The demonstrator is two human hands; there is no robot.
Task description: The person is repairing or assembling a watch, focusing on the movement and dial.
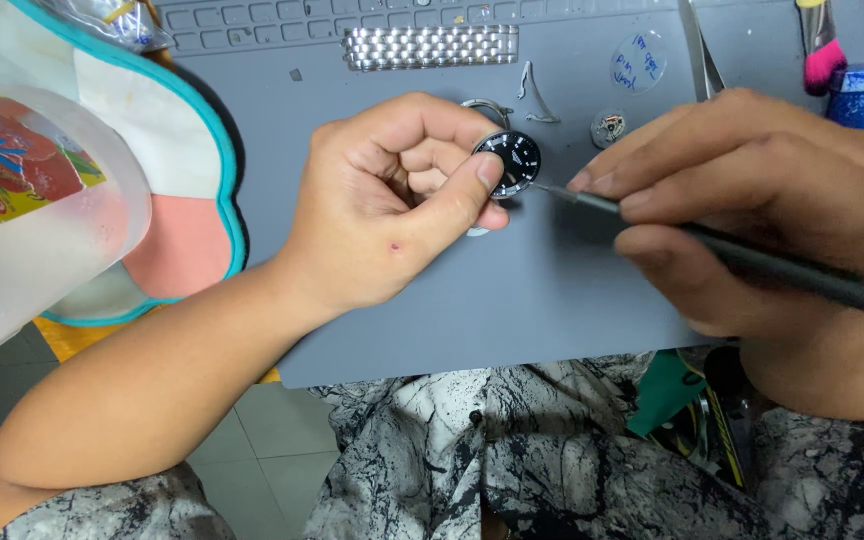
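The left hand (392, 200) lies curled, thumb and fingers pinched together, forearm stretching back to the lower left. The right hand (752, 190) reaches in from the right, fingertips (592, 180) pinched.

Surface: a grey rubber work mat (512, 310) is covering the surface, its top edge moulded into rows of small shallow compartments (282, 25).
Under the mat: a strip of yellow-orange surface (67, 340) is showing at the mat's lower left.
Floor: pale grey square floor tiles (272, 440) with thin dark joints are showing below the surface's near edge.
Left side: a white, pink and teal-edged cloth piece (177, 190) is lying beside the mat, and a translucent plastic container with a coloured label (22, 200) is standing close to the camera, overlapping it.
Light: soft, even light is falling from above, casting only faint shadows on the mat.
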